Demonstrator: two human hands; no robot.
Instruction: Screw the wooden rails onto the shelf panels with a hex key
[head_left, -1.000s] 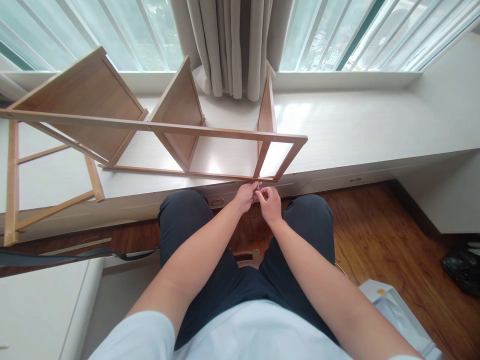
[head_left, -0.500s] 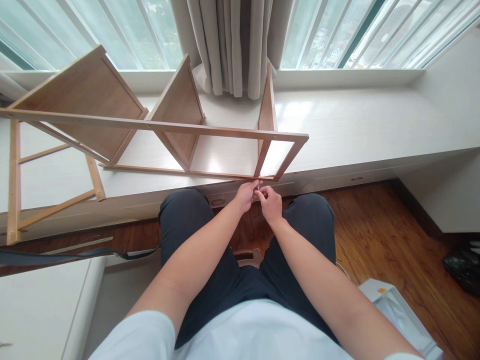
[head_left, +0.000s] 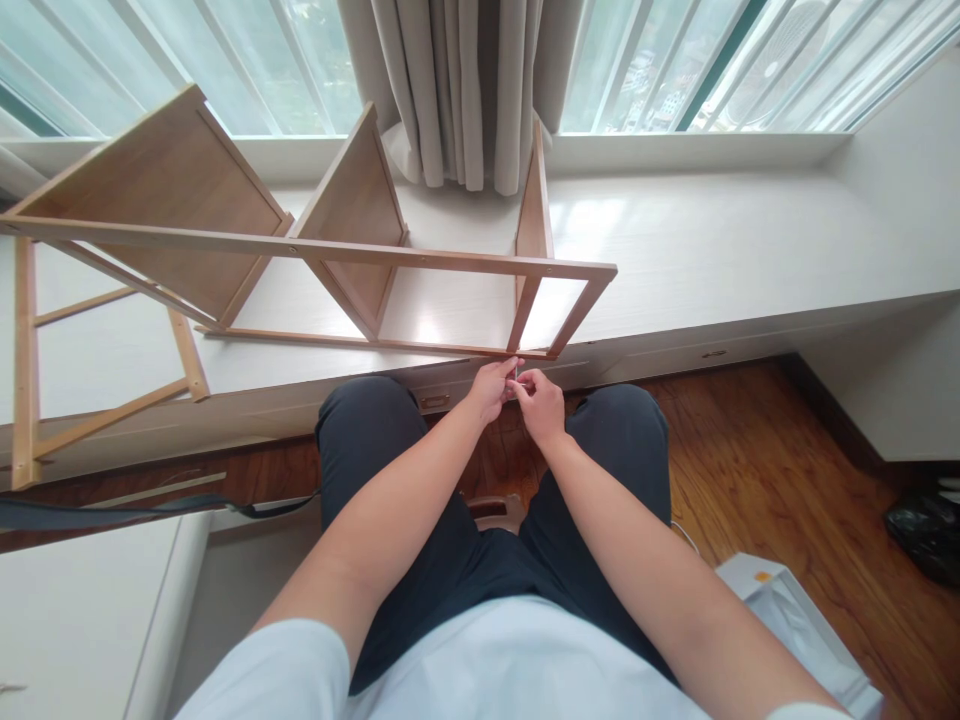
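A wooden shelf unit [head_left: 420, 262] lies on its side on the white window ledge, its slanting shelf boards standing up from the rails. My left hand [head_left: 492, 390] is closed at the lower rail [head_left: 450, 348], near the unit's right end. Its index finger reaches up to the rail, and its fingers close around a thin metal rod that looks like a hex key [head_left: 517, 371]. From the right, my right hand [head_left: 541, 402] pinches the lower end of this key. Fingers cover most of it, and the screw or hole at its tip cannot be made out.
A separate wooden frame [head_left: 112, 410] leans over the ledge's front edge at left. Grey curtains [head_left: 450, 100] hang behind the shelf unit. My knees flank the hands. An open white box [head_left: 806, 630] sits on the floor at right, with a black bag [head_left: 926, 530] beyond.
My right fingers have shifted slightly around the hex key. Both hands stay at the same rail, and the shelf unit keeps its place apart from a slight camera shift.
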